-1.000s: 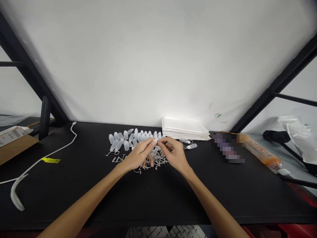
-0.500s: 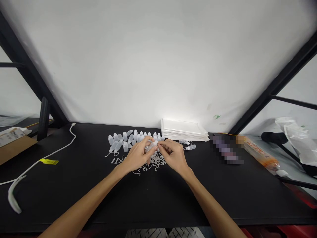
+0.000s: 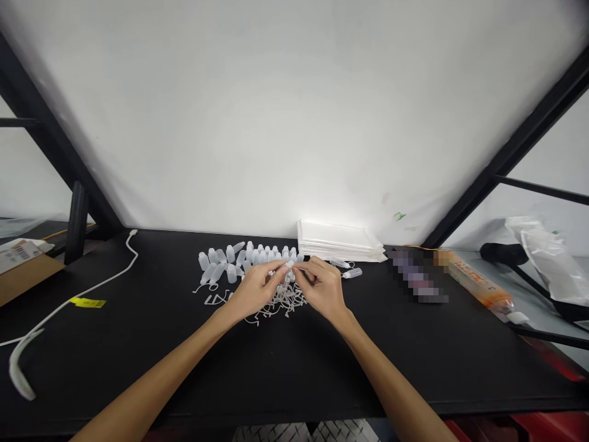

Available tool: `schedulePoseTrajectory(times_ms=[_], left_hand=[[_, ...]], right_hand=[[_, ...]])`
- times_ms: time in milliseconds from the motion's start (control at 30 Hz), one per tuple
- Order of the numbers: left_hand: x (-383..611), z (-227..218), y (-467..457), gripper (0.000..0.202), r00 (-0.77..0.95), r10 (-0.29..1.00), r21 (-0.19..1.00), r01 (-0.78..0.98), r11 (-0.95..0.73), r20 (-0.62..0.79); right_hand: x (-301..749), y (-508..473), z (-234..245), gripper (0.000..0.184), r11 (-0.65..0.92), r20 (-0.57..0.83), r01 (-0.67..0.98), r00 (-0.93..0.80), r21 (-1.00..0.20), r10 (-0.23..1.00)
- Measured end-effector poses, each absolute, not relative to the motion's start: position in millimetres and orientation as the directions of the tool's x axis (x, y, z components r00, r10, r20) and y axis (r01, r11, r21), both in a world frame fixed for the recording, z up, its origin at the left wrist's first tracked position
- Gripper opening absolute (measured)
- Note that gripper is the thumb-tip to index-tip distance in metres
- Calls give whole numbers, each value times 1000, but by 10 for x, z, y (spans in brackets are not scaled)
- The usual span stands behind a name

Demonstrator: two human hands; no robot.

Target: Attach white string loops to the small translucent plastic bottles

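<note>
My left hand (image 3: 254, 290) and my right hand (image 3: 322, 287) meet over the middle of a black table (image 3: 294, 368). Both pinch one small translucent plastic bottle (image 3: 284, 269) between their fingertips. Under the hands lies a tangle of thin white plastic loops (image 3: 276, 302). Behind them, several more small translucent bottles (image 3: 230, 263) stand or lie in a loose group. Two bottles with caps (image 3: 350, 270) lie to the right of my right hand.
A stack of white sheets (image 3: 338, 240) sits at the back against the white wall. A white cable (image 3: 83, 288) with a yellow tag (image 3: 87, 302) runs along the left. An orange tube (image 3: 478, 286) lies at the right, a cardboard box (image 3: 23, 270) at the far left.
Both hands stay together on the small bottle, with the fingers shifting slightly around it. The view has drifted a little.
</note>
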State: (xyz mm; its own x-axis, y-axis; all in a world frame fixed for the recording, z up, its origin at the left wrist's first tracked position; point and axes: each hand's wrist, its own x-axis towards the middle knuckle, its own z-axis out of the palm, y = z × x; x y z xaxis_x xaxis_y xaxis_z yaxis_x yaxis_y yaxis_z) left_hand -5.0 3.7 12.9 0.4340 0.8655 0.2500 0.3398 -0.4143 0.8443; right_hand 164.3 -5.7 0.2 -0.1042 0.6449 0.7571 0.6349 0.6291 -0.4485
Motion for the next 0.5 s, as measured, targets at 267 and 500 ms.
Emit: schedulePoseTrajectory(times_ms=[267,500], left_hand=[[-15,127,24,40,421,890,915,265,-303,173],[-5,129,26,37,412,899,931,250,-266,146]], right_hand=[[1632,-24,-23,25,579,771,677,-27,-455,637],[1630,-1,-9,25,563,751,644,28,-518,660]])
